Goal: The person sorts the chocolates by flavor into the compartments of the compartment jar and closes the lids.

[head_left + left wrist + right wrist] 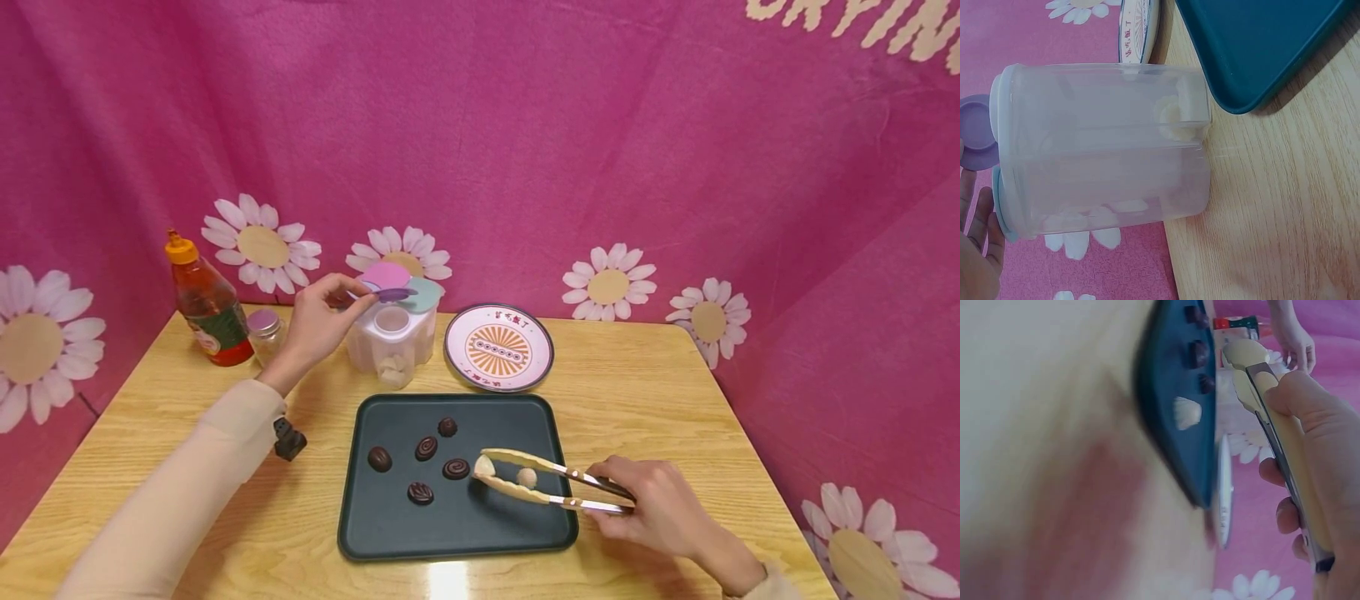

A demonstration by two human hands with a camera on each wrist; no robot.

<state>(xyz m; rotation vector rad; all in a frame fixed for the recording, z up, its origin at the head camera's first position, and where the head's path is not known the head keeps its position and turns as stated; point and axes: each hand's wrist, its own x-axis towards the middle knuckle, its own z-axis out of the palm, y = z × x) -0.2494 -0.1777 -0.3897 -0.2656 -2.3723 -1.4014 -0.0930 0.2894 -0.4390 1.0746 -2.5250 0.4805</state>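
Observation:
My left hand [321, 321] pinches the flipped-up purple lid [393, 294] of a clear storage container [360, 343]. The round opening below that lid is uncovered, and pale pieces [392, 372] lie at the container's bottom. My right hand [660, 504] grips tongs [596, 492] with pale tips and metal arms, over a dark tray [450, 533]. Between the tips sits a cream-coloured, chocolate-like piece [484, 467]. Another cream piece [527, 477], shell-like in the right wrist view, lies on the tray, seen between the tong arms. Several dark chocolate-like pieces [456, 468] lie on the tray's left and middle.
A patterned plate [459, 354] stands behind the tray, right of the container. A red sauce bottle [210, 308] and a small jar [264, 329] with a pinkish lid are at the back left of the wooden table [645, 392]. Pink flowered cloth [510, 167] hangs behind.

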